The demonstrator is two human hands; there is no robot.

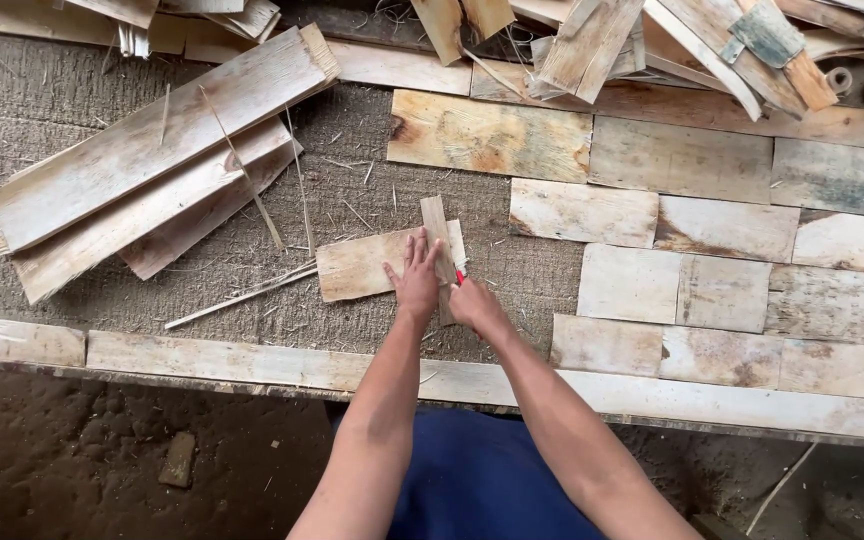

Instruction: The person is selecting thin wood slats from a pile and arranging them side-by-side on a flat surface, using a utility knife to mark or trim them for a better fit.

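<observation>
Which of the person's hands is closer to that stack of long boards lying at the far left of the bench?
The left. The left hand presses on a thin wood sheet, on the side toward the stack of long boards. The right hand, holding a red tool, lies farther from them.

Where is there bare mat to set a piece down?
Bare mat lies left of the stacked boards, and between them and the front plank. The tiled pieces and scrap pile are crowded.

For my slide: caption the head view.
Left hand steadies a narrow strip across a veneer sheet; right hand grips a red tool.
</observation>
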